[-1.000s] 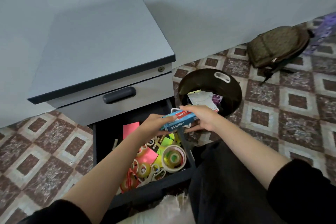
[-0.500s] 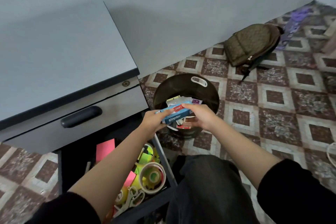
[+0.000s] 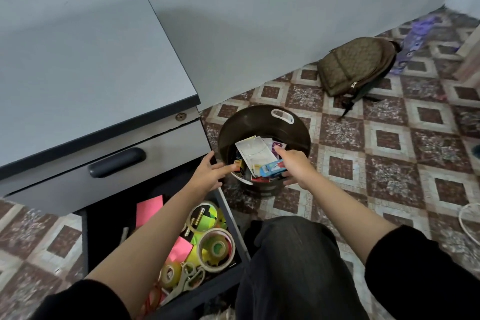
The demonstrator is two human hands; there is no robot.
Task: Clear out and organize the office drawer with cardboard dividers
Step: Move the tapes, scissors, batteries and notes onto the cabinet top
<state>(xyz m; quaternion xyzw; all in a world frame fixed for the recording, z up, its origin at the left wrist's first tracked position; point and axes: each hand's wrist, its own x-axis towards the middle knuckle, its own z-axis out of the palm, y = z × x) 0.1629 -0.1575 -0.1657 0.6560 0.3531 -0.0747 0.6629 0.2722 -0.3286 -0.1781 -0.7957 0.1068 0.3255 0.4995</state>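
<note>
- Left hand (image 3: 210,176) – fingers spread wide, empty, mid-frame beside the dark bin (image 3: 249,122).
- Right hand (image 3: 294,166) over the bin, blue stapler box (image 3: 272,168) against its fingers – grip unclear.

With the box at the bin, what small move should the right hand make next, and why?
Probably let go. The right hand holds the blue stapler box over the open bin, above the papers already in it; the left hand is open by the rim, off the box. Releasing should drop it in.
</note>
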